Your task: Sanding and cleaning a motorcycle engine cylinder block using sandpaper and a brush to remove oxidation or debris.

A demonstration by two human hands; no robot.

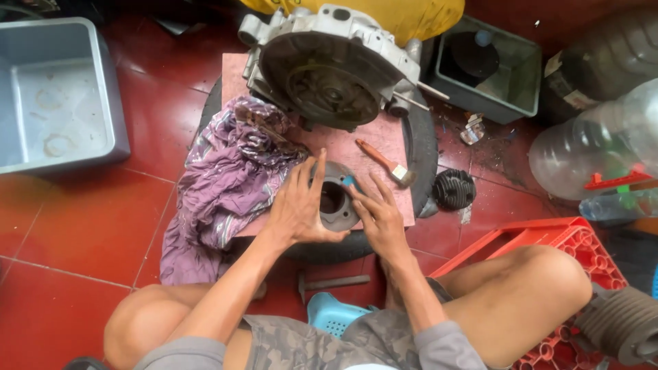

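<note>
A grey metal engine cylinder (334, 199) with a round bore sits at the near edge of a pink board (384, 137), which itself lies flat on a black tyre (425, 147) resting on the red tiled floor (75, 226). The left hand (298, 205) cups the cylinder from its left side, fingers spread and curved loosely around the rim, with the forefinger stretched up past the part's far edge; the hand is open rather than clenched, steadying the piece by contact. The right hand (379, 216) rests against the cylinder's right side, its fingers extended toward the top of the rim, where the fingertips pinch a small blue piece (348, 181); what that piece is cannot be told. The cylinder thus lies between the two hands, touching both. A crumpled purple cloth (226, 185) drapes over the board's left edge and hangs down toward the floor. At the board's far edge stands a large grey engine casing (329, 65) with a round opening. A paintbrush with an orange handle (386, 163) lies near the board's right edge, just beyond the right hand. A dark finned cylinder head (454, 188) sits on the floor beside the tyre, and a grey tub (62, 41) lies well apart to the left.
</note>
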